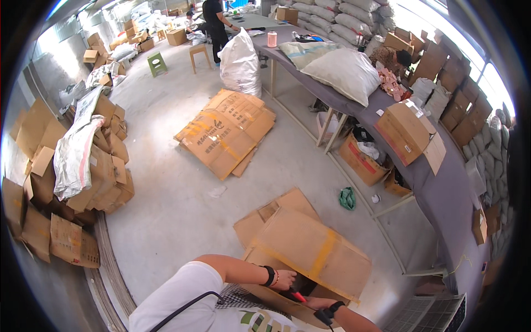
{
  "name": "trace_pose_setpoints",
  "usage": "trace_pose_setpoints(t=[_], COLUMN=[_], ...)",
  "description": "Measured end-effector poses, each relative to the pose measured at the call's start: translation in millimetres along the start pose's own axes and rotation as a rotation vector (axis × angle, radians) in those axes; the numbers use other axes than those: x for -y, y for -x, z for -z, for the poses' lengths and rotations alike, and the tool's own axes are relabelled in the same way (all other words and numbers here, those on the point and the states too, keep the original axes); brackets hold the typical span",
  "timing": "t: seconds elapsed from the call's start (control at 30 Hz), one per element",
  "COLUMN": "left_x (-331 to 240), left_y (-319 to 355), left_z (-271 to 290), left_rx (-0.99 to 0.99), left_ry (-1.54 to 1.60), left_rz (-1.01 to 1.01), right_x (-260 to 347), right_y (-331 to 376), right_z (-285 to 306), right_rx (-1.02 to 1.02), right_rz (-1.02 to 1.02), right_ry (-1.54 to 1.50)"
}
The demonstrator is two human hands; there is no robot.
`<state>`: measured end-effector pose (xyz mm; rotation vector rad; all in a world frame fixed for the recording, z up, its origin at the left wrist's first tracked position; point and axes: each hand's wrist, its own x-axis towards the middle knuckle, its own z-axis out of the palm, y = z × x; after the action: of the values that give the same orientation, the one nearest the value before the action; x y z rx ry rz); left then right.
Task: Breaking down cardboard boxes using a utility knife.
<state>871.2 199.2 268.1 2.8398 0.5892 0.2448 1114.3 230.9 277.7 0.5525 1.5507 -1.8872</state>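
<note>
A brown cardboard box (293, 243) with a strip of yellow tape lies on the floor right in front of me, its near side gaping. My left hand (284, 280) is closed at the edge of this opening, its fingertips partly hidden. Close beside it, my right hand (317, 302) is closed on one end of a small red tool (298, 297). The tool's other end lies near my left fingers, and its exact kind does not show. Both wrists wear dark bands.
Flattened cardboard (227, 133) and a white sack (240, 63) lie ahead. A long grey-covered table (431, 182) curves along the right, with a green bundle (347, 198) on the floor beside it. Piled cartons (105, 171) line the left. Two people are farther off.
</note>
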Motion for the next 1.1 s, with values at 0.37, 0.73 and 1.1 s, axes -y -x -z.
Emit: trace_pose_setpoints(t=[0.37, 0.73, 1.1], left_x=[-31.7, -11.1, -46.8], left_y=[59.5, 115.6, 152.9], left_z=[33.3, 80.5, 126.0], left_rx=[-0.107, 0.020, -0.245], left_ry=[0.077, -0.064, -0.227], left_rz=[-0.065, 0.417, 0.463], right_x=[-3.0, 95.6, 75.3], right_y=[-54.9, 7.1, 94.1], right_z=[2.6, -45.5, 53.1], right_rx=[-0.507, -1.009, -1.568], right_rz=[-0.160, -0.355, -0.569], right_ry=[1.002, 1.333, 0.876])
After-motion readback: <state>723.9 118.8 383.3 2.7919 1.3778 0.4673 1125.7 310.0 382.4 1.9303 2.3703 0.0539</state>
